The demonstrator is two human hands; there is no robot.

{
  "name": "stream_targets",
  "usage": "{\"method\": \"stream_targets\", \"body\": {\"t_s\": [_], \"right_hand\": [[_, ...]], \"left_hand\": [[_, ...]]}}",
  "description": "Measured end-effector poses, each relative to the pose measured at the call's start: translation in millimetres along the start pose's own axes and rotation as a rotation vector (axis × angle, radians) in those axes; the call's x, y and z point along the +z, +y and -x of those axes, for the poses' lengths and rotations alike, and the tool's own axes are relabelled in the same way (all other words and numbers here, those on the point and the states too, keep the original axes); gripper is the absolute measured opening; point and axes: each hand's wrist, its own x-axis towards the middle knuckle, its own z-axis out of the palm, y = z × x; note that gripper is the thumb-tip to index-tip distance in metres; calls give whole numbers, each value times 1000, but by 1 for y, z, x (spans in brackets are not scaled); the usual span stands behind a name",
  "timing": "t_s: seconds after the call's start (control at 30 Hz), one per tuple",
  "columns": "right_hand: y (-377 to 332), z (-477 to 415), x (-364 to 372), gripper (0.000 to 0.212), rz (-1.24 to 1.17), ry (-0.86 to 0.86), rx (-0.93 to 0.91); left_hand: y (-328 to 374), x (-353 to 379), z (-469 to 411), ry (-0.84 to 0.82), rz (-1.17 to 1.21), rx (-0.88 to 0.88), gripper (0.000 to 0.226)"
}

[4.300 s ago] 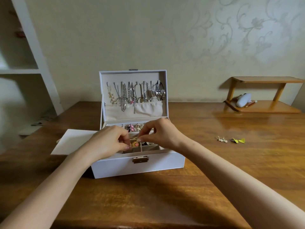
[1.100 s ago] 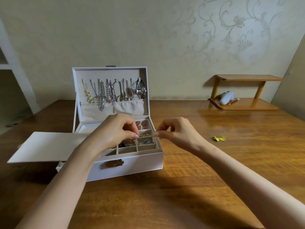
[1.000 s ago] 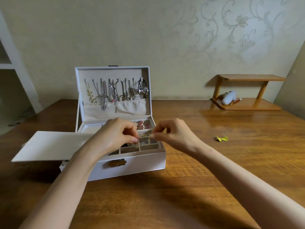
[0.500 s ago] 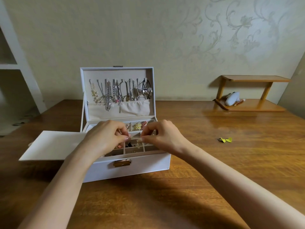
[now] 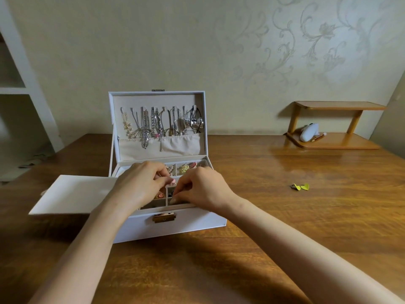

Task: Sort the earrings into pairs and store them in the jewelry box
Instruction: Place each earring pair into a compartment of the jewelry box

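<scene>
Our left hand [image 5: 142,185] and right hand [image 5: 202,188] pinch narrow over the box's [image 5: 175,224] front compartments; whether they hold an earring we cannot tell. Fumbled, it could drop into the wrong cell. At two o'clock, yellow heart earrings [image 5: 300,186] wait on the glossy wood surface [image 5: 285,227].

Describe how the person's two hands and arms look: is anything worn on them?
Both forearms are bare as far as the picture shows: no sleeves, watch or bracelets. The left hand has a pale pink painted nail. I see no rings on it or on the right hand, though some fingers are hidden.
</scene>
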Motion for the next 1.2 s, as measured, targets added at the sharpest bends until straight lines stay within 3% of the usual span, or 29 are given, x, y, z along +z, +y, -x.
{"method": "stream_targets", "body": {"t_s": [0.27,0.47,0.63,0.83,1.03,1.2], "right_hand": [[41,17,-37,13,-33,197,142],[104,57,-64,5,21,364,377],[146,76,-81,14,102,471,550],[206,82,-82,18,200,421,714],[226,84,-81,20,132,377,745],[226,87,-85,16,143,429,761]], "left_hand": [[40,11,-4,-46,73,118,6],[124,67,-10,-200,84,296,11],[176,120,-37,-381,127,283,30],[203,170,-70,-371,94,189,47],[209,187,-84,-324,89,240,24],[204,188,-85,-266,51,301,22]]}}
